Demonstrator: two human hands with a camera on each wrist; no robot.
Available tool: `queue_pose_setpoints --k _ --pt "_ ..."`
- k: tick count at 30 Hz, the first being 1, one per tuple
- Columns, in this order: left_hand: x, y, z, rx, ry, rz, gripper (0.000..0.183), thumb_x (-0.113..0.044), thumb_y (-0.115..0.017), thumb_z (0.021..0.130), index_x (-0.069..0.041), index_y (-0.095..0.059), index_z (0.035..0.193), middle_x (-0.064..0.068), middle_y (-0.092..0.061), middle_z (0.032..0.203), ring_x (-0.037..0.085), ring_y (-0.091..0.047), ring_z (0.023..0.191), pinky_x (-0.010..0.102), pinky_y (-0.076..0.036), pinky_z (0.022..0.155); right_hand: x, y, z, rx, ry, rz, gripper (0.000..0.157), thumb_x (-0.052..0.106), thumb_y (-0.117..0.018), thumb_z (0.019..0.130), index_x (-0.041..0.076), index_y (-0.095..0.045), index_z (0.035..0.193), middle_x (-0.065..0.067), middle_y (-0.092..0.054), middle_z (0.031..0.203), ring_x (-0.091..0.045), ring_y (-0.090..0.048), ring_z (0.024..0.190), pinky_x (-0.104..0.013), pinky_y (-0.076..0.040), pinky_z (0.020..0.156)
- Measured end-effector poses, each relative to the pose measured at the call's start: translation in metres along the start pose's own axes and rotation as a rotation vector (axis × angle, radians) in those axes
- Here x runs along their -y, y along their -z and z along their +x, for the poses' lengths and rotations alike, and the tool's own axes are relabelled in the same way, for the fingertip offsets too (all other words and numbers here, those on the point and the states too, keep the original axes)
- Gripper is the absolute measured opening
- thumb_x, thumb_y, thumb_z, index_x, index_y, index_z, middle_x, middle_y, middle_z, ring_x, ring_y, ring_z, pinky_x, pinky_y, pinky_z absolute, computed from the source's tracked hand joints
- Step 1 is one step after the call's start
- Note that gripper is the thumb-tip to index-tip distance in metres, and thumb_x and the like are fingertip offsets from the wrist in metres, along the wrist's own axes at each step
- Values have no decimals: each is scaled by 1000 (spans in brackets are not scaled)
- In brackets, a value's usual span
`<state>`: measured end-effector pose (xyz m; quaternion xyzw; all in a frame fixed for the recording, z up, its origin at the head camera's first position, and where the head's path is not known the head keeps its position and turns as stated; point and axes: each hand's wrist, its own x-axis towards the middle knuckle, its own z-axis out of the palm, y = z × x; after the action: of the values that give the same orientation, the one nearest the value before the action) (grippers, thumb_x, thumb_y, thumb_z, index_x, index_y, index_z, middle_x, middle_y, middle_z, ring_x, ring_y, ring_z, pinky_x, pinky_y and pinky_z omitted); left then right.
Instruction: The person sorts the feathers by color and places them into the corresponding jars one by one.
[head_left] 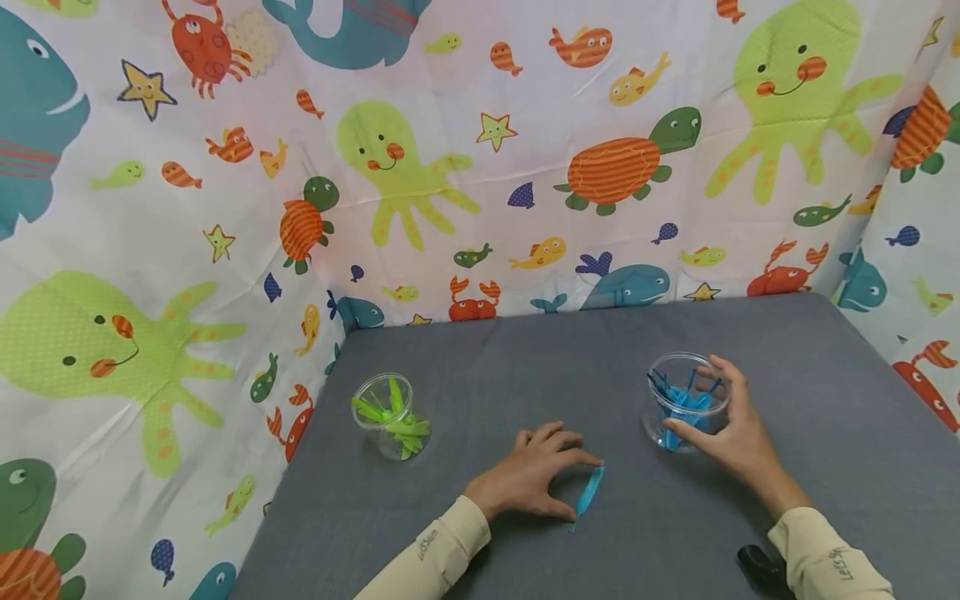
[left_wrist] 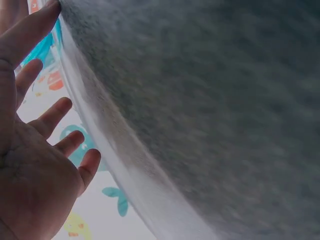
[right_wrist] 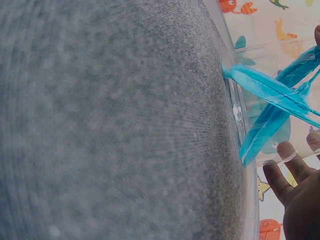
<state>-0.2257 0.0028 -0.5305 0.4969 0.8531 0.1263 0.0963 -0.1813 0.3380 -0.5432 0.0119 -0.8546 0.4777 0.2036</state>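
Note:
A slender, leaf-shaped blue piece (head_left: 589, 495) spans the gap between the thumb and index fingertip of my left hand (head_left: 531, 473), low over the grey table. The thumb is at its near end and the index finger at its far end, with the other fingers spread. My right hand (head_left: 731, 433) grips a clear plastic cup (head_left: 660, 425) near its rim, thumb in front and fingers round the far right side. Several similar blue pieces (right_wrist: 270, 90) stand crossed inside that cup. In the left wrist view, my left palm (left_wrist: 35, 175) shows with fingers apart.
A second clear cup (head_left: 383, 423) with several bright green pieces (head_left: 406, 429) stands at the table's left. Near my right sleeve lies a black object (head_left: 759, 567), partly hidden. A curtain (head_left: 450, 200) printed with sea animals hangs round the grey table (head_left: 517, 383).

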Motion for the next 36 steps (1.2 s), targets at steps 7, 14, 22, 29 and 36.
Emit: queue_pose_setpoints --k 7,14,22,29,36 --pt "-3 -2 8 41 -15 38 79 -56 -81 82 -48 -42 150 -3 -35 164 31 -23 155 52 -31 112 -2 -1 0 6 9 -10 120 17 -92 75 31 -11 162 -28 -41 153 -51 -39 135 -84 -25 102" --pt "2 1 8 28 -2 41 71 -58 -80 81 -44 -51 145 -14 -51 146 18 -36 145 46 -32 106 -3 -1 0 15 2 -4 118 18 -91 76 31 -11 162 -28 -40 153 -52 -39 135 -85 -25 101" --pt "8 0 8 -12 19 33 62 -55 -82 80 -45 -60 136 -21 -61 131 5 -44 110 33 -29 92 -3 1 1 14 12 7 118 16 -91 75 28 -12 162 -27 -40 153 -51 -38 134 -85 -24 101" --pt "11 -2 6 -34 7 0 42 -50 -84 79 -45 -71 118 -25 -60 88 -1 -38 85 37 -25 93 -1 2 1 20 15 13 119 15 -91 76 34 -10 161 -27 -39 154 -51 -38 135 -86 -24 101" --pt "12 2 5 -29 2 18 16 -52 -83 78 -44 -77 91 -28 -59 75 -4 -38 80 37 -25 99 -3 1 0 16 14 -9 119 17 -91 75 31 -11 162 -27 -40 153 -51 -39 134 -84 -28 99"
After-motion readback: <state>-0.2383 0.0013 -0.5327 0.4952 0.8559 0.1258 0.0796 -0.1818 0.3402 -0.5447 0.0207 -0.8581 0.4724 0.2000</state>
